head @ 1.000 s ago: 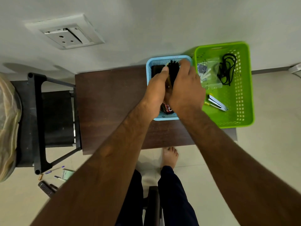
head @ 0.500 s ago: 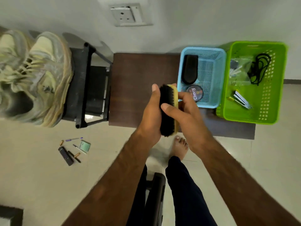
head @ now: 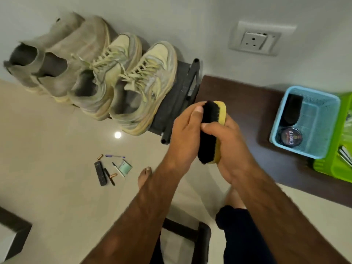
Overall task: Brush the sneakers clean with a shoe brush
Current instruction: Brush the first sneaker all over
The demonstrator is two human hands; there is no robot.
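Observation:
A shoe brush with black bristles and a yellow wooden back is held between both my hands, bristles facing left. My right hand grips its wooden back and my left hand presses against the bristle side. To the upper left, a pair of dirty cream sneakers with laces stands on a black rack, toes toward the wall. The brush is a short way right of the nearer sneaker, not touching it.
Grey ankle boots stand left of the sneakers. A dark wooden table carries a blue basket holding a polish tin and a black applicator, beside a green basket. Pens and small items litter the floor.
Both hands lifted the brush out of the blue basket and carried it left, toward the rack. The view swung left, bringing the sneakers and boots into sight.

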